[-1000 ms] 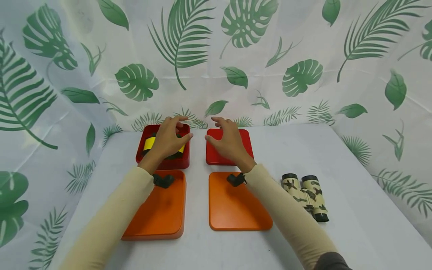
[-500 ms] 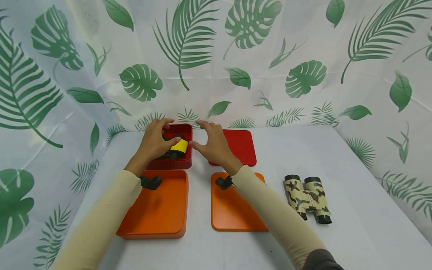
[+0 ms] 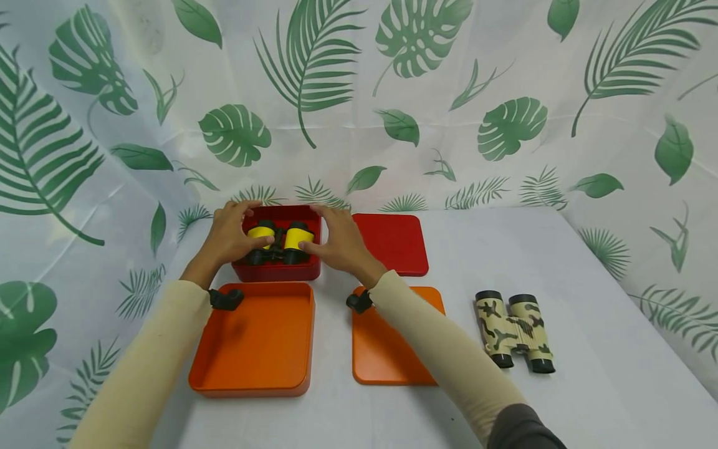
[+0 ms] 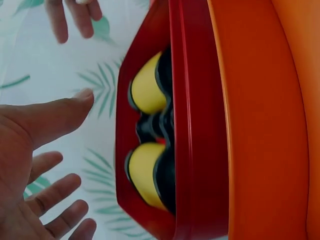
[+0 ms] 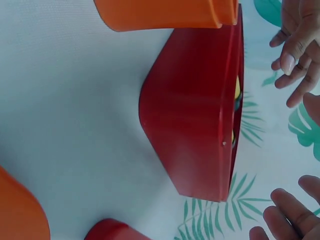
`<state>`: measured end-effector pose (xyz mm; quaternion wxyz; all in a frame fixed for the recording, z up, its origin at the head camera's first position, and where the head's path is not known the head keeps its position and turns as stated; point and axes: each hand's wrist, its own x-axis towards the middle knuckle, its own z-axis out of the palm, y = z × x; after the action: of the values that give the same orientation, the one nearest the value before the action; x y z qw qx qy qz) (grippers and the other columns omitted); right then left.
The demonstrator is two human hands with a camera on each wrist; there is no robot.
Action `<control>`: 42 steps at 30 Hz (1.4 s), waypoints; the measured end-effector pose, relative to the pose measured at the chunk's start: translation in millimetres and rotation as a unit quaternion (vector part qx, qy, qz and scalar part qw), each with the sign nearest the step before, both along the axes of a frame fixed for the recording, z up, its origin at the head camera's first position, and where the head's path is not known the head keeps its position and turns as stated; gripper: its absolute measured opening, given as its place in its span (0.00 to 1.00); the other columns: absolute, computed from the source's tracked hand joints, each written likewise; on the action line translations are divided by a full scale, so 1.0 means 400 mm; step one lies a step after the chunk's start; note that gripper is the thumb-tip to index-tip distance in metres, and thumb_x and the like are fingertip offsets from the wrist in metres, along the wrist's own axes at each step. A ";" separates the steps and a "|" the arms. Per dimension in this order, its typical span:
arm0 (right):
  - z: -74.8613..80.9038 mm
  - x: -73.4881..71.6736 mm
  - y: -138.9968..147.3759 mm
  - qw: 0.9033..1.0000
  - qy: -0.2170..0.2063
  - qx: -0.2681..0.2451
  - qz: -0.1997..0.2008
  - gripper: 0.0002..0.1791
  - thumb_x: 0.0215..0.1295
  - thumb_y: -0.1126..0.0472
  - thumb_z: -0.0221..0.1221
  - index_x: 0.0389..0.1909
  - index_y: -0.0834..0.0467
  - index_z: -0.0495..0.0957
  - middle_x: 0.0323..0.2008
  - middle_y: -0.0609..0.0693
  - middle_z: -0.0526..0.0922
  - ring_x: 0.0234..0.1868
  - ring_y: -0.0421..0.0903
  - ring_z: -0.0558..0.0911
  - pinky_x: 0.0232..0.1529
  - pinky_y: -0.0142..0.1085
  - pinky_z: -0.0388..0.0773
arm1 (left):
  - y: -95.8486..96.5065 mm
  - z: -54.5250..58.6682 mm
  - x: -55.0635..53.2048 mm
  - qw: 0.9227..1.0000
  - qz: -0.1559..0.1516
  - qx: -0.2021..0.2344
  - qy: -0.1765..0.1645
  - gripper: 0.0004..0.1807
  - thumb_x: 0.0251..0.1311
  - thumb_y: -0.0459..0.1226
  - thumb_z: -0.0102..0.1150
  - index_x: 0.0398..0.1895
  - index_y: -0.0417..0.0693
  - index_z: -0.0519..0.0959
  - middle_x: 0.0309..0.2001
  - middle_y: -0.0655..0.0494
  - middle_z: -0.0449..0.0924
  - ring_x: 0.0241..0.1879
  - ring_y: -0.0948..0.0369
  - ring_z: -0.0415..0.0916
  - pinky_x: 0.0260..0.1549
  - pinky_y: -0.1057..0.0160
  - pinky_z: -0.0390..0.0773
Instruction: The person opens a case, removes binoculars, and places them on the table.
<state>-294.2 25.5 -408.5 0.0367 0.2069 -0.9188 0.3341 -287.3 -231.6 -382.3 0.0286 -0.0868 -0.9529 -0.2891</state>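
Observation:
Yellow and black binoculars (image 3: 297, 237) lie in a red box (image 3: 280, 272) at the back left of the table. My left hand (image 3: 226, 236) hovers over the box's left side, thumb and fingers spread. Over the right side is my right hand (image 3: 340, 242), likewise spread. In the left wrist view, a gap shows between the left hand (image 4: 30, 135) and the binoculars (image 4: 150, 172). The right wrist view shows the right hand (image 5: 295, 212) apart from the box (image 5: 190, 110), whose wall hides most of the binoculars.
A flat red lid (image 3: 395, 244) lies right of the red box. In front stand an orange box (image 3: 255, 337) and, beside it, an orange lid (image 3: 389, 349) partly under the right forearm. Camouflage binoculars (image 3: 514, 330) rest on the right. A leaf-print curtain (image 3: 359, 93) hangs behind.
Both hands have moved left, the right one from above the red lid to the red box's right side. The binoculars in the box have come into fuller view between the hands.

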 end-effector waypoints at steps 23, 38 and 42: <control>-0.050 -0.069 -0.073 0.992 -0.049 0.113 0.008 0.55 0.61 0.34 0.72 0.83 0.48 0.60 0.79 0.52 0.68 0.80 0.53 0.65 0.79 0.57 0.61 | -0.056 -0.039 -0.076 0.988 -0.030 -0.085 -0.126 0.53 0.63 0.45 0.76 0.85 0.45 0.54 0.81 0.30 0.53 0.76 0.27 0.50 0.73 0.21 0.50; -0.067 -0.092 -0.096 0.989 -0.052 0.141 -0.006 0.54 0.60 0.33 0.72 0.82 0.49 0.62 0.81 0.50 0.67 0.86 0.52 0.54 0.82 0.55 0.55 | -0.056 -0.054 -0.088 0.985 -0.030 -0.086 -0.144 0.51 0.64 0.41 0.74 0.84 0.44 0.55 0.81 0.31 0.55 0.77 0.30 0.54 0.72 0.22 0.52; -0.070 -0.096 -0.100 0.989 -0.050 0.139 -0.010 0.51 0.62 0.35 0.71 0.81 0.50 0.64 0.79 0.48 0.69 0.86 0.50 0.54 0.82 0.54 0.54 | -0.060 -0.060 -0.090 0.986 -0.033 -0.071 -0.148 0.50 0.64 0.40 0.74 0.84 0.44 0.56 0.81 0.32 0.57 0.77 0.32 0.57 0.73 0.22 0.51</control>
<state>-332.7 -14.5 -436.7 -0.0348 0.1844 -0.9590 0.2126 -323.2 -255.4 -406.3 -0.1288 -0.0757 -0.9614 -0.2311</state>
